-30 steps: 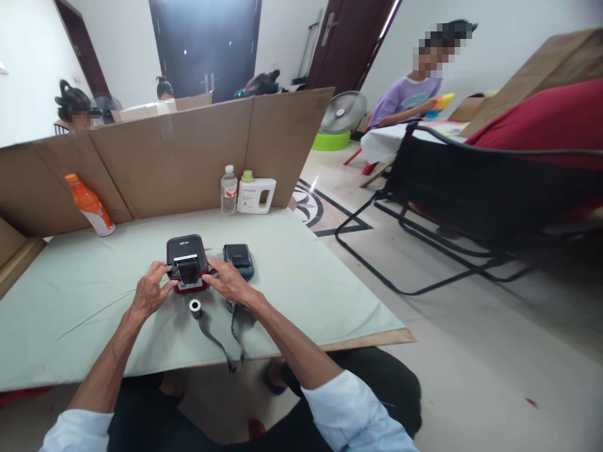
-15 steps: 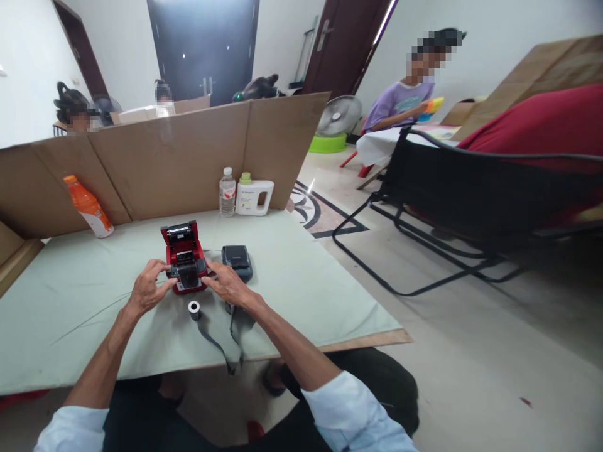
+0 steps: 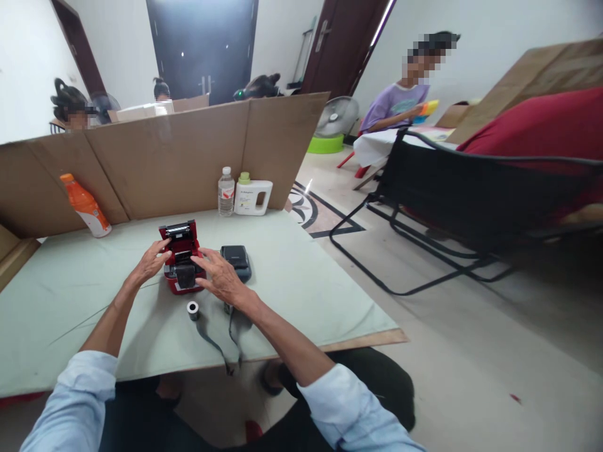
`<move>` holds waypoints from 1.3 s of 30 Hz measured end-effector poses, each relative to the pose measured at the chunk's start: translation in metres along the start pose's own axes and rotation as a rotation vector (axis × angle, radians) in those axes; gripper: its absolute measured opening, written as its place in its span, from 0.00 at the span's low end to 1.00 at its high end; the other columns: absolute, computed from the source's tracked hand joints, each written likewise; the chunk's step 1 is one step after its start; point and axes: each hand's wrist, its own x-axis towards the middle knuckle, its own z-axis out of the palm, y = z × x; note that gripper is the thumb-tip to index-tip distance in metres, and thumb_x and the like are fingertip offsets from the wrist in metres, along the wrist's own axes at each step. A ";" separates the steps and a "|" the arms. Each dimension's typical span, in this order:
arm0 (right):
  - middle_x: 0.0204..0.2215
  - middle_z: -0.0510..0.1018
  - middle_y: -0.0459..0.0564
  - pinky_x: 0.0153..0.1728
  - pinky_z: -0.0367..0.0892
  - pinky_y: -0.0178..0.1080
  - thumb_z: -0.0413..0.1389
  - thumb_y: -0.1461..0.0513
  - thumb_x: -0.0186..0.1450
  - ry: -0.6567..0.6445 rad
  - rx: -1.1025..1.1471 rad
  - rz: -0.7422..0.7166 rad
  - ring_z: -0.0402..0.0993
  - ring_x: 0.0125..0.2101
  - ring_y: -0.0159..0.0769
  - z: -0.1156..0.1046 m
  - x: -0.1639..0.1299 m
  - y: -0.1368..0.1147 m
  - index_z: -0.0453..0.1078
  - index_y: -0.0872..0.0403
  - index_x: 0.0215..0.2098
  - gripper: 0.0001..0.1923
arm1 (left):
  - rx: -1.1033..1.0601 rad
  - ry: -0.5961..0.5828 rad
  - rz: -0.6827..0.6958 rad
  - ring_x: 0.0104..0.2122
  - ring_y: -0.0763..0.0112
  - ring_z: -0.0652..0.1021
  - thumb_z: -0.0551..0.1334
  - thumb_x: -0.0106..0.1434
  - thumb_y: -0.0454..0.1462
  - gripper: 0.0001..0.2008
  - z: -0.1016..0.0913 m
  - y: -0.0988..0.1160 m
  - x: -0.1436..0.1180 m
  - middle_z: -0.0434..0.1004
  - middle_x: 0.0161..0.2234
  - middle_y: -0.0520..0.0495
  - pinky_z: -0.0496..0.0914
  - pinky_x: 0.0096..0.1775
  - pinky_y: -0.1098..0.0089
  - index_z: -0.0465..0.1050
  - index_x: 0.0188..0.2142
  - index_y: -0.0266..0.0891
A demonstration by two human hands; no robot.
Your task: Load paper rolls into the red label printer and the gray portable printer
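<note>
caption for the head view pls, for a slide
Both hands, left and right, on an open red printer, paper roll nearby.

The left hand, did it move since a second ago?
Yes. The left hand slid up toward the small red printer's open lid, away from the little paper roll.

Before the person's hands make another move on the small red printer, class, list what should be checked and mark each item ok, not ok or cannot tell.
1. Lid of the small red printer raised: ok, it stands open.
2. Both hands on it: ok, the left hand touches its left side, the right hand its right front.
3. Small grey paper roll within reach: ok, it lies on the pale green table cover just in front of the printer.
4. Roll bay empty: cannot tell, too small.
5. Dark blue device apart from the printer: ok, beside it on the right.
</note>
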 end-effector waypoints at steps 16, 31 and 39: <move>0.28 0.74 0.47 0.36 0.62 0.36 0.53 0.60 0.70 0.114 0.227 0.145 0.68 0.30 0.35 0.001 0.044 0.001 0.69 0.52 0.25 0.15 | -0.048 -0.035 -0.039 0.50 0.57 0.79 0.66 0.60 0.42 0.19 -0.001 0.030 -0.012 0.81 0.52 0.40 0.77 0.42 0.62 0.81 0.50 0.42; 0.20 0.57 0.40 0.26 0.50 0.34 0.52 0.52 0.66 0.133 0.517 0.126 0.54 0.23 0.29 -0.018 0.086 -0.010 0.58 0.52 0.22 0.18 | -0.133 -0.052 -0.159 0.35 0.59 0.81 0.66 0.55 0.40 0.15 0.010 0.052 0.004 0.84 0.31 0.49 0.73 0.39 0.67 0.85 0.38 0.35; 0.19 0.64 0.41 0.26 0.56 0.33 0.53 0.52 0.66 0.120 0.559 0.156 0.62 0.24 0.31 -0.022 0.089 -0.007 0.64 0.53 0.23 0.17 | -0.123 -0.109 -0.178 0.30 0.63 0.79 0.63 0.57 0.41 0.14 0.014 0.051 0.007 0.81 0.26 0.51 0.69 0.32 0.71 0.85 0.35 0.34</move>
